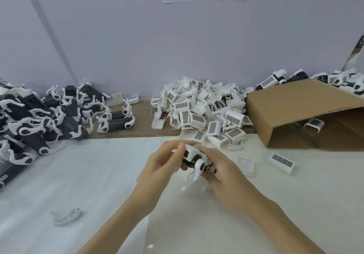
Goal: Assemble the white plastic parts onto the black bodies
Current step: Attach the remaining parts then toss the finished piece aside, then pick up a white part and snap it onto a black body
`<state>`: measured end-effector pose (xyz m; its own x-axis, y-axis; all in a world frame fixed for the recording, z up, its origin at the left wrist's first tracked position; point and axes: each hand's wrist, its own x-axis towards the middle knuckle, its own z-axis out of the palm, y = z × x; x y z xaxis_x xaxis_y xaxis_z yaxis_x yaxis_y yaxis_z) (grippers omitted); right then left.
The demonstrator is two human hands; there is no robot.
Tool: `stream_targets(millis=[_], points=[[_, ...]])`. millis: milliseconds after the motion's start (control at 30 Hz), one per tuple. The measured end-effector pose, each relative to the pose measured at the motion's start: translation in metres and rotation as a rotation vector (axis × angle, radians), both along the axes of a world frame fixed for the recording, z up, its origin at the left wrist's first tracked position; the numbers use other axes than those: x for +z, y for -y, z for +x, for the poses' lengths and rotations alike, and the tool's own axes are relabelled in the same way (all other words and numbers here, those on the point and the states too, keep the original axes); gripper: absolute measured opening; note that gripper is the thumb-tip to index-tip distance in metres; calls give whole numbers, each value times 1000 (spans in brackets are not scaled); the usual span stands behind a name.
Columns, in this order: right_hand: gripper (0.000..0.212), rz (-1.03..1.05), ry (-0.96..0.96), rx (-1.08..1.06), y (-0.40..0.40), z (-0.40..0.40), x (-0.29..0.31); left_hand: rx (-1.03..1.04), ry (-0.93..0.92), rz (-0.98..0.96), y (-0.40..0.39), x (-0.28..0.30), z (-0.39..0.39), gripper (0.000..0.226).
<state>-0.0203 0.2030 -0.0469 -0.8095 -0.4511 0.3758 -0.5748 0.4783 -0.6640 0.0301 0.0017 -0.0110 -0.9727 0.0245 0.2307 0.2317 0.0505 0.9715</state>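
Note:
Both my hands hold one black body (189, 160) with white arms just above the table's middle. My left hand (163, 161) grips its left end, fingers curled over a white cover part (194, 151) on top. My right hand (220, 173) wraps round the right side from behind. A white arm (198, 170) with a round hub hangs down from the body's front. A heap of white covers (202, 113) with grid labels lies behind. A heap of black bodies with white arms (39, 119) fills the left.
A brown cardboard box (307, 113) lies on its side at the right, with finished pieces (273, 80) behind it. Loose white covers (281, 163) (245, 165) lie right of my hands. A single white arm (68, 216) lies at the front left on white foam sheet (88, 175).

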Motion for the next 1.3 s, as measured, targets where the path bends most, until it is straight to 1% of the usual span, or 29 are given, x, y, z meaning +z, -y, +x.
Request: stream_targets(millis=[33, 100, 133, 167, 200, 300, 333, 467, 533, 567, 600, 633, 667, 700, 733, 767, 800, 833, 867, 900, 933, 1000, 1033, 1100, 1200, 1233, 1300], points=[[54, 16, -33, -29, -2, -1, 1, -14, 49, 29, 4, 0, -1, 36], [54, 72, -95, -76, -4, -1, 3, 26, 64, -66, 9, -2, -6, 35], [54, 91, -103, -83, -4, 0, 4, 61, 55, -117, 9, -4, -8, 35], [53, 84, -81, -78, -5, 1, 4, 91, 55, -118, 7, -7, -9, 36], [52, 47, -15, -54, -6, 1, 5, 108, 68, -76, 7, -8, -10, 37], [43, -170, 304, 78, -9, 1, 16, 96, 88, 11, 12, -11, -11, 38], [41, -211, 358, 100, -10, 1, 19, 80, 95, 24, 14, -11, -11, 38], [32, -200, 355, 72, -11, 3, 25, 13, 145, 49, 18, -13, -11, 43], [29, -195, 376, 64, -15, 3, 29, 1, 159, 17, 18, -13, -12, 46], [34, -216, 410, 62, -18, 1, 33, 17, 154, -16, 17, -11, -12, 50], [45, -275, 470, 51, -23, -5, 38, 49, 137, -38, 16, -9, -12, 54], [56, -377, 549, 41, -29, -14, 47, 81, 117, -35, 16, -7, -12, 57], [59, -519, 626, 37, -38, -23, 59, 107, 92, -21, 16, -5, -11, 59], [55, -713, 684, 48, -49, -34, 73, 126, 63, -11, 17, -3, -11, 58], [50, -952, 712, 77, -62, -45, 89, 140, 38, -11, 18, -1, -11, 55], [49, -1222, 715, 126, -76, -54, 103, 143, 26, -19, 19, 0, -11, 51], [57, -1468, 702, 185, -90, -63, 115, 140, 25, -29, 21, 1, -12, 49], [70, -1627, 691, 215, -102, -71, 122, 136, 36, -39, 22, 1, -13, 48], [83, -1656, 697, 208, -110, -76, 125, 138, 43, -53, 22, 1, -13, 48], [91, -1587, 724, 177, -111, -78, 124, 144, 42, -79, 22, 0, -14, 47], [90, -1477, 760, 152, -107, -78, 118, 154, 36, -115, 23, 0, -14, 44], [82, -1264, 825, 161, -90, -70, 98, 197, 24, -194, 23, -3, -16, 36], [76, -1195, 852, 168, -81, -66, 86, 228, 15, -232, 24, -4, -17, 28], [64, -1102, 890, 112, -63, -55, 60, 285, -19, -315, 28, -8, -23, 17], [54, -1024, 939, 19, -44, -43, 30, 401, -48, -514, 40, -13, -39, 8], [51, -1010, 952, 4, -39, -41, 25, 427, -40, -597, 47, -14, -49, 10], [46, -1003, 968, -5, -32, -38, 19, 468, -2, -778, 65, -17, -74, 24]])
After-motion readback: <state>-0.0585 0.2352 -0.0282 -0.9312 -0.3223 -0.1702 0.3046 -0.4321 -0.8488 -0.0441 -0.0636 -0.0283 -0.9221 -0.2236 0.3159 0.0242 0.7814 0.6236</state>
